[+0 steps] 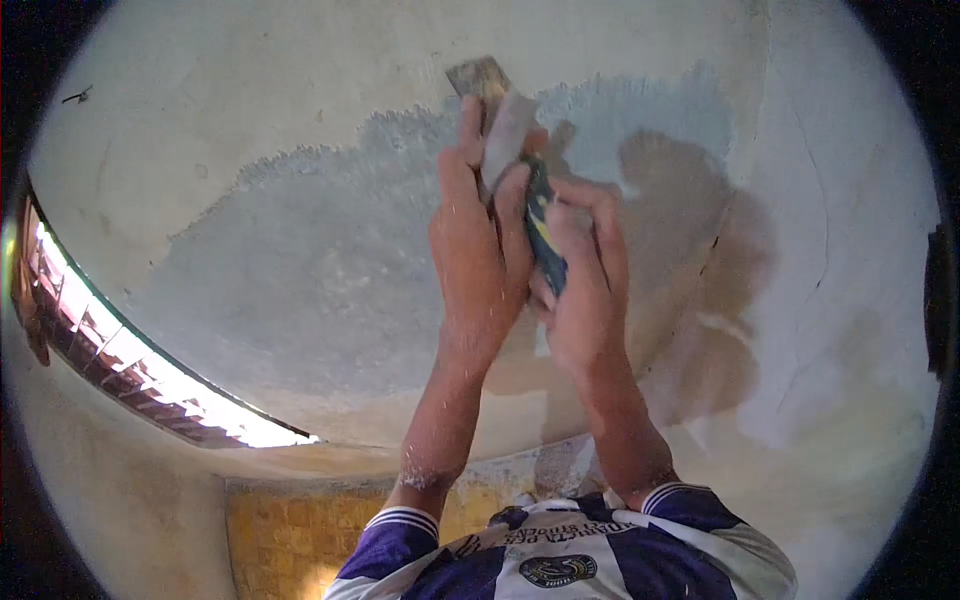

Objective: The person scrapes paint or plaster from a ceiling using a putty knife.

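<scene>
Both my hands are raised in front of the wall. My right hand is closed around the dark handle of a scraper, which has yellow markings. My left hand is beside it, fingers up and pressed around a flat blade whose worn, brownish end sticks out past the fingertips. A pale flat strip, smeared by motion, slants between the two hands; I cannot tell whether it belongs to the handled scraper. White dust and specks cover my left wrist and forearm.
Behind the hands, a broad grey patch with a ragged upper edge marks the pale wall. Shadows of my head and arms fall to the right. A barred opening lets in bright light at left. Yellowish tiles show low down.
</scene>
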Tool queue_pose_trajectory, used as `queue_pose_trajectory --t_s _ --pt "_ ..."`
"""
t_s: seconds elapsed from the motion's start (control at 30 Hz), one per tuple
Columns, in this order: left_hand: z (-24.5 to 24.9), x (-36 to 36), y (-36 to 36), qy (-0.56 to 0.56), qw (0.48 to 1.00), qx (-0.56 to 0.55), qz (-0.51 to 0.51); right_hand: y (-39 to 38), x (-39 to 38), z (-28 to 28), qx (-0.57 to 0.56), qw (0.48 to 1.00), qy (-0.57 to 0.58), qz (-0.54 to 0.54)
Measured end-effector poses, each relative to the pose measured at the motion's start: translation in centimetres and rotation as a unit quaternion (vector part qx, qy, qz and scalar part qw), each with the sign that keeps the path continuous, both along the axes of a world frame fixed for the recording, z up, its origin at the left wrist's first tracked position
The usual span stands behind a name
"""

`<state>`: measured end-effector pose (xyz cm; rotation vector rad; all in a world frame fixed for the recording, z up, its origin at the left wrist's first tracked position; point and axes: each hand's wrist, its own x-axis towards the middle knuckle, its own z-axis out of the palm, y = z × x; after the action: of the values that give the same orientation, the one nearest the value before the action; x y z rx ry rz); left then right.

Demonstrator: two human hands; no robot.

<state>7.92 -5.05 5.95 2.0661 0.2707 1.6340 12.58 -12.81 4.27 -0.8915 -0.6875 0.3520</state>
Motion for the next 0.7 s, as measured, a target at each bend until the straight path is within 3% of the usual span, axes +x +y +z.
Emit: queue_pose_trajectory --t_s 0.1,0.23,0.3,0.5,0.7 --pt "-2.8 0.2 0.1 -0.006 1.0 0.019 0.0 -2.2 0.2 -1.7 -0.03 0.997 0.013 0.074" --pt "-4.6 1.5 -0.2 -0.047 0.998 0.033 -0.034 -3.0 2.0 -1.9 -0.053 0.997 -0.029 0.053" --pt "-4.8 1.9 -0.6 -0.042 0.998 0.04 -0.031 -5.0 2.7 -1.5 -0.06 0.993 -0.031 0.095" --pt "-6.6 4.3 -1.6 -0.014 0.999 0.044 -0.018 -6.8 6.0 -3.6 -0.094 0.992 -0.063 0.05" --pt "-7.6 7.8 -3.0 -0.06 0.994 0.035 -0.089 -8.4 8.7 -4.9 -0.006 0.997 -0.079 0.0"
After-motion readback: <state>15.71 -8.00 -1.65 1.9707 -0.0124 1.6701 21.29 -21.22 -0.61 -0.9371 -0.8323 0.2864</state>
